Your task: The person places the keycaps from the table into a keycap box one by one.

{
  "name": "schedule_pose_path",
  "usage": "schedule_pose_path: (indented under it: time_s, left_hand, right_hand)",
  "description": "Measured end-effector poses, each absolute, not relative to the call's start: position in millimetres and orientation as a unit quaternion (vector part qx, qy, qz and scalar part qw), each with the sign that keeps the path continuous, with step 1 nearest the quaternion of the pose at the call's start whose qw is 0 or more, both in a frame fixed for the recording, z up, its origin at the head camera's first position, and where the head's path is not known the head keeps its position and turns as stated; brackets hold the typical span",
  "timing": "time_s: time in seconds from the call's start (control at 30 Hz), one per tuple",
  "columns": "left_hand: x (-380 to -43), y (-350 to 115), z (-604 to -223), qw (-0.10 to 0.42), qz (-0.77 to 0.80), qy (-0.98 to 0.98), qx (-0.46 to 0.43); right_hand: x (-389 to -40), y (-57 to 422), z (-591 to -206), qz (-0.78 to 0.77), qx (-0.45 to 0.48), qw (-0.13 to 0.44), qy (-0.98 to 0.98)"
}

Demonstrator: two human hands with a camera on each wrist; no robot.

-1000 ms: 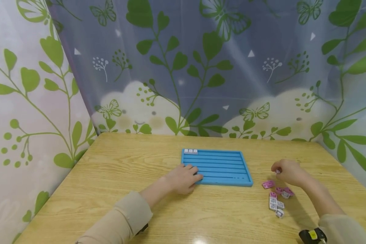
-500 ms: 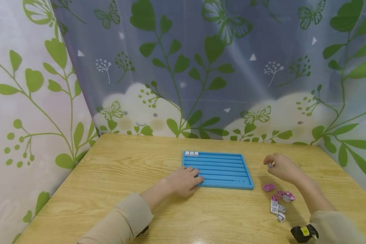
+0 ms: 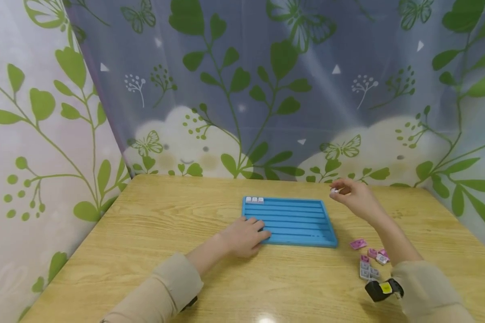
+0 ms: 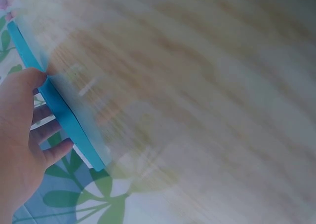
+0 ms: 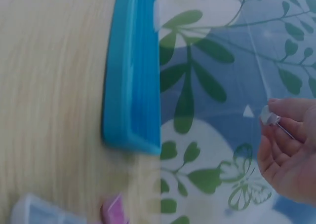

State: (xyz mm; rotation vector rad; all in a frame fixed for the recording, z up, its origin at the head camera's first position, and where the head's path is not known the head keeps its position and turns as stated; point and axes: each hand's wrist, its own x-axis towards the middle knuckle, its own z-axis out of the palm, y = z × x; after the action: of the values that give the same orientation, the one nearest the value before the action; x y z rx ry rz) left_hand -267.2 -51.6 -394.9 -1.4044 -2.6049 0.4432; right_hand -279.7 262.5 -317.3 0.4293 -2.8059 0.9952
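Observation:
My left hand (image 3: 244, 237) holds the near left corner of a blue grooved tray (image 3: 295, 223), its fingers over the left rim. In the left wrist view the thumb (image 4: 34, 77) lies at the tray's near edge. Three white keycaps (image 3: 254, 200) sit side by side in the tray's far left corner. Raised beyond the tray's far right corner, my right hand (image 3: 359, 200) pinches a small white keycap (image 5: 268, 116) between thumb and fingertips.
Right of the tray, loose pink keycaps (image 3: 358, 244) and white keycaps (image 3: 364, 270) lie in a cluster, partly hidden by the wrist camera (image 3: 381, 289). A printed cloth (image 3: 266, 112) hangs behind the wooden table (image 3: 178, 206).
My right hand has risen away from the loose keycaps and moved left and farther back, carrying the white keycap. The left hand stays on the tray's corner.

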Motion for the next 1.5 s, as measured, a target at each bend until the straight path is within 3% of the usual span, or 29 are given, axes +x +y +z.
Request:
schedule_pose_path:
  time_s: [0.5,0.8,1.07,1.33,1.5]
  left_hand:
    - [-265,-51,-392,0.068,0.147,-0.871,-0.464]
    - [-266,-51,-391,0.067,0.147,-0.871,-0.464]
    - [-264,-51,-391,0.071,0.151,-0.869,-0.465]
    - [-264,-51,-392,0.077,0.151,-0.869,-0.465]
    - [-263,-51,-391,0.078,0.152,-0.869,-0.465]
  right_hand:
    - [-271,234,-302,0.453,0.151,0.016,-0.879]
    - [-271,221,-300,0.453,0.171,0.033,-0.874]
    - [-271,214,-301,0.447,0.216,0.083,-0.864]
    - [-269,212,-301,0.473,0.238,0.07,-0.846]
    - [-272,213,-302,0.44,0.242,0.1,-0.859]
